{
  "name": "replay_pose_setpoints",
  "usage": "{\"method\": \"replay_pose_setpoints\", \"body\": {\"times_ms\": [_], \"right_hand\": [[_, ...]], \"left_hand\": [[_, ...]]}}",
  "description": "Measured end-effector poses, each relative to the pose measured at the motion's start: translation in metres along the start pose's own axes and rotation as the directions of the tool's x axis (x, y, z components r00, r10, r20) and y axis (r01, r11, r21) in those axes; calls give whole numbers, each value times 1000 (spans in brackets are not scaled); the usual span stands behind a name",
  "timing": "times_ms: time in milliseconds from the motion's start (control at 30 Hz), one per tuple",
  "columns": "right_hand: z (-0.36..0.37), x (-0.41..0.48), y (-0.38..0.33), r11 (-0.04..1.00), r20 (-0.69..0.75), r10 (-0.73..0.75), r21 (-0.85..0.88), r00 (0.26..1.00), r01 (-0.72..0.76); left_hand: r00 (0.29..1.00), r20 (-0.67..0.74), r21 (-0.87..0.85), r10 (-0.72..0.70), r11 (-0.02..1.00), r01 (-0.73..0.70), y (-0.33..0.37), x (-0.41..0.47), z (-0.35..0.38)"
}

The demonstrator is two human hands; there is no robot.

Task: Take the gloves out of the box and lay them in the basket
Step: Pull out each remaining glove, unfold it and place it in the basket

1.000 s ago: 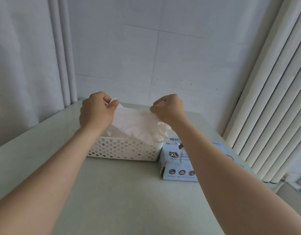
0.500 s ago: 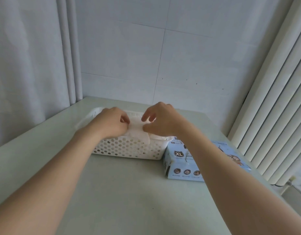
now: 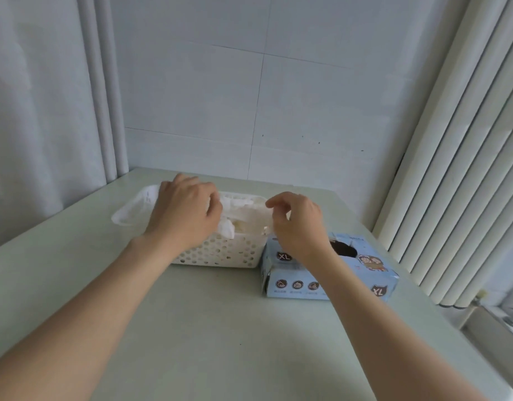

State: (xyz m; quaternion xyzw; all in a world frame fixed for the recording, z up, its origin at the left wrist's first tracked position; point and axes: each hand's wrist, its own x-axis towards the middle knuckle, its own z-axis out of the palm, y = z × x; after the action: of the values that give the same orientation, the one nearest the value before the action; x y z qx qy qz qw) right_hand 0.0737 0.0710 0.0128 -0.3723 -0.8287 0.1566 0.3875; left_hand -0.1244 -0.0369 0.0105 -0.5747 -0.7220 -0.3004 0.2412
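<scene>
**Basket** [image 3: 220,257]: white plastic, its walls pierced by a regular grid of round holes.

**Gloves** [image 3: 245,208], inside the basket: white, faintly translucent, unpatterned. One cuff [image 3: 130,212] lying over the basket's left end is the same milky white.

**Box** [image 3: 365,276], just right of the basket: pale blue, with dark "XL" badges lettered in white, a row of dark round icons on the near face, a small brownish cartoon print on top and a dark oval opening.

**Counter** [image 3: 220,328], beneath the basket: plain pale grey-green.

**Wall** [image 3: 321,111], behind the basket: white tiles divided by thin dark joints.

**Curtain** [image 3: 32,111], left of the basket: greyish white, with vertical folds.

**Ribbed panel** [image 3: 466,169], right of the basket: cream, in vertical stripes of light and shadow.
</scene>
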Motion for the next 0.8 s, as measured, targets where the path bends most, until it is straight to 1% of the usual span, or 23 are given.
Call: {"method": "replay_pose_setpoints", "body": {"times_ms": [67, 100, 200, 267, 367, 433, 533, 633, 700, 800], "right_hand": [[-10, -6, 6, 999, -12, 29, 36, 999, -29], [-15, -8, 9, 999, -1, 41, 31, 999, -41], [-37, -14, 20, 994, 30, 106, -6, 994, -106], [-51, -19, 30, 985, 5, 167, -48, 986, -167], [-63, -31, 48, 960, -36, 243, -133, 969, -246], [-64, -38, 57, 959, -11, 229, -166, 973, -228], [-60, -44, 62, 961, 47, 212, -189, 976, -200], [-57, -38, 66, 964, 59, 198, -194, 978, -183], [-56, -36, 68, 968, 92, 171, -200, 981, -150], [-53, -36, 72, 977, 53, 120, -182, 991, -108]], "left_hand": [[984, -99, -82, 146, 985, -154, 20, -9, 5], [970, -123, -107, 209, 969, -222, 30, -13, 8], [924, -141, -180, 356, 908, -378, 63, -26, 19], [905, -130, -251, 405, 869, -426, 80, -32, 28], [920, -92, -380, 380, 841, -385, 99, -40, 35], [936, -68, -434, 346, 834, -341, 108, -44, 38], [936, 1, -427, 353, 846, -318, 118, -51, 45], [951, 82, -399, 297, 884, -242, 122, -58, 50], [958, 96, -400, 272, 891, -213, 123, -60, 51], [968, 98, -432, 232, 886, -169, 123, -59, 51]]}}
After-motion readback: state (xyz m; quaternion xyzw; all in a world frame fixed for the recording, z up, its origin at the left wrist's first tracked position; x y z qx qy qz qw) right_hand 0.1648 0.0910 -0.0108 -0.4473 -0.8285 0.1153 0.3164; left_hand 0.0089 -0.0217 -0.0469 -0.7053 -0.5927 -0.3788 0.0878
